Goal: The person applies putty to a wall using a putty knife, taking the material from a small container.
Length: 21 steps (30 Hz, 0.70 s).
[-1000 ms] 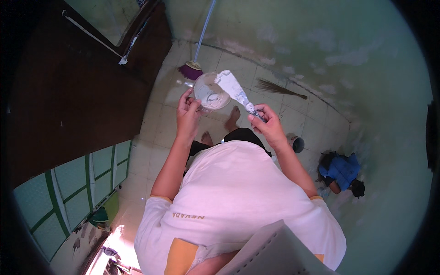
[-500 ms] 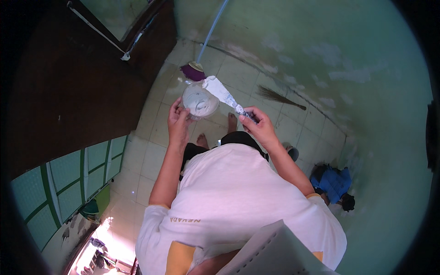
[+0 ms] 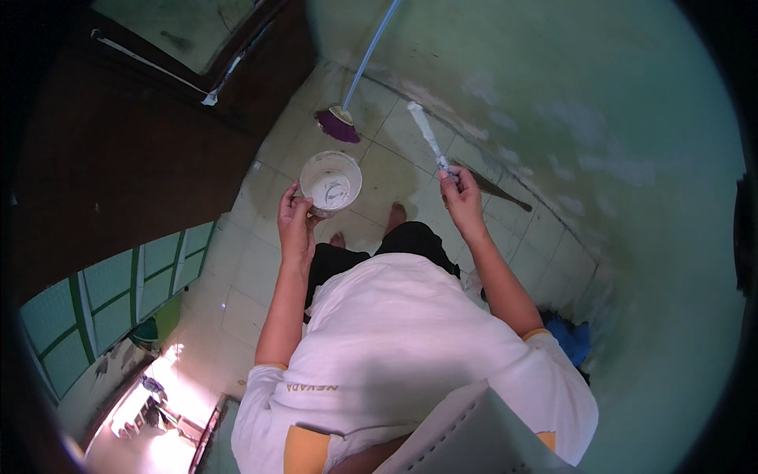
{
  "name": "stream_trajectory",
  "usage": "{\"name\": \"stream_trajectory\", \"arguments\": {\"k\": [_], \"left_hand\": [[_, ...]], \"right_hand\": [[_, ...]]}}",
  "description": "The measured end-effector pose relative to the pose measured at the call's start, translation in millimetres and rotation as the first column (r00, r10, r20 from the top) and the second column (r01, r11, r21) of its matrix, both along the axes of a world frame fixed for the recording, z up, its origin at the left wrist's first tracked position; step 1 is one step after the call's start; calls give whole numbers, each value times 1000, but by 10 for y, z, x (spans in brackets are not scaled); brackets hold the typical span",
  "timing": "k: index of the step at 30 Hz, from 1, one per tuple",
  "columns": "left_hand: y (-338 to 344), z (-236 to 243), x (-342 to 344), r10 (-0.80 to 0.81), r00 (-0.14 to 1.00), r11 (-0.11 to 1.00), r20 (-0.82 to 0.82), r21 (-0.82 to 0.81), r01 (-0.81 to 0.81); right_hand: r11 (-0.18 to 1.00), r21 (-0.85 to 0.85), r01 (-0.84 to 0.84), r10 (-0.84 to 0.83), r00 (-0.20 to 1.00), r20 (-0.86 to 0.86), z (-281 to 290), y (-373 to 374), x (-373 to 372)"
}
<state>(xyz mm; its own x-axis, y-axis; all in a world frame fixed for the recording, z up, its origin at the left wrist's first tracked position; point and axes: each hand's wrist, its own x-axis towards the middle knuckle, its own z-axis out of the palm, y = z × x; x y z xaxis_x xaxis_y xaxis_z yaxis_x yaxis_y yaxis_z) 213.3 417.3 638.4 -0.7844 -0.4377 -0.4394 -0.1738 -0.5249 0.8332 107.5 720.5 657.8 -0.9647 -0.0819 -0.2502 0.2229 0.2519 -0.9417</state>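
My left hand (image 3: 297,215) grips a round, pale plastic tub (image 3: 330,183) by its near left side. White paste coats the bottom and inner wall of the tub. In my right hand (image 3: 461,192) is a putty knife (image 3: 427,136), held by its smeared handle, with the blade pointing up and away from me. White paste covers the blade, which now shows nearly edge-on. Knife and tub are well apart, the knife to the right and nearer the wall.
A green wall (image 3: 616,126) with whitish patches rises on the right. A purple broom (image 3: 338,124) with a blue handle and a stick broom (image 3: 497,190) are beyond my hands. Dark brown wood (image 3: 134,158) stands left; a blue bundle (image 3: 570,338) lies right.
The putty knife has moved from the tub's rim to the right, and its blade has turned edge-on. The tub has shifted slightly left and tilted so its inside shows more.
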Motion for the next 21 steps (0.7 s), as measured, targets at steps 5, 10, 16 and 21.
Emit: {"name": "stream_trajectory", "arguments": {"k": [5,10,16,21], "left_hand": [[84,1,-78,93,996,989,8,118,-94],[-48,-46,-87,115,987,971,112,198,-136],[-173,-293,-193,87,982,963,167,240,-126],[-297,-468,-290,19,979,967,205,244,-70]], "right_hand": [[974,225,25,-27,1000,5,-469,169,-608],[948,319,-4,7,1000,-7,-1126,20,-1210],[906,422,41,-72,996,58,-1678,69,-1765],[886,456,83,-158,979,128,-1836,125,-1907]]}}
